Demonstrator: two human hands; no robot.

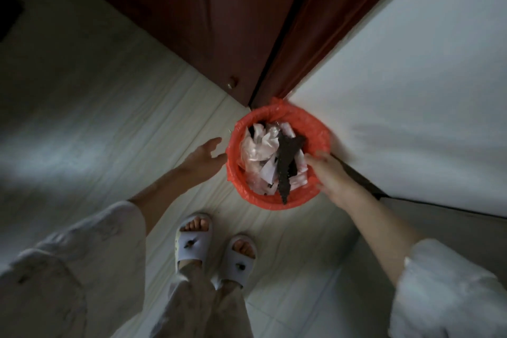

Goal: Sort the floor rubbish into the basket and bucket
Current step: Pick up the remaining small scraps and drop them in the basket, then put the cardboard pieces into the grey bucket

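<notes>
Head view — red-lined bucket at frame centre, in the corner by the door, holding crumpled paper; right hand grips its near rim, apparently steadying it; left hand open beside it.

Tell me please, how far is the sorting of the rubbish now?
Done: the red-lined bin already holds crumpled paper and a dark scrap. In hand: the right hand grips its rim while the left hand reaches open beside it. Left: no loose rubbish shows on the visible floor; a second container is out of view.
</notes>
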